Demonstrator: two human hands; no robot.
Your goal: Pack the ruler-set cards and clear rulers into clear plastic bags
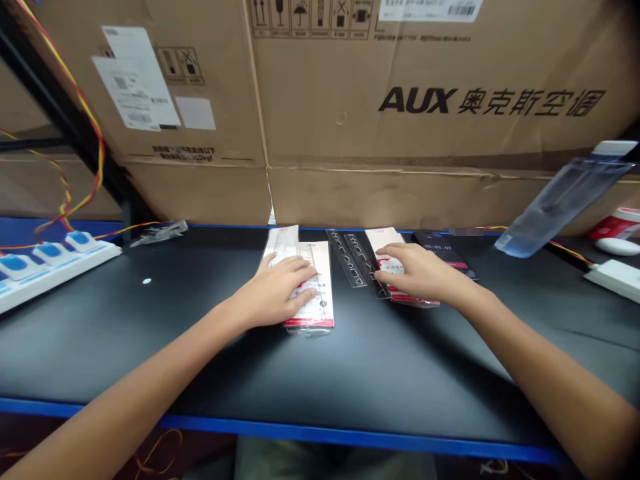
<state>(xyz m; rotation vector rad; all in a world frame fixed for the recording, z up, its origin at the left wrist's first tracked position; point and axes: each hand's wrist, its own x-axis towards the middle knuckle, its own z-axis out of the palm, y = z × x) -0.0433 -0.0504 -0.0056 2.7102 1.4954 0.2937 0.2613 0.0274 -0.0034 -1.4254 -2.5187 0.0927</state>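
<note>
My left hand (pixel 277 290) lies flat, fingers spread, on a white ruler pack with a red strip (pixel 320 293) on the black table (pixel 150 333). A second clear ruler (pixel 281 241) sticks out behind that pack. My right hand (pixel 417 270) rests with fingers stretched over another white and red pack (pixel 385 239). Between the hands lie two clear stencil rulers (pixel 353 257), angled on the tabletop. The right fingertips reach close to the nearer stencil ruler.
Large cardboard boxes (pixel 400 113) wall off the back of the table. A white power strip with blue switches (pixel 45 263) sits at left beside red and yellow wires (pixel 95 147). A dark timer (pixel 443 253), a clear plastic sleeve (pixel 560 200) and a white adapter (pixel 615 277) are at right.
</note>
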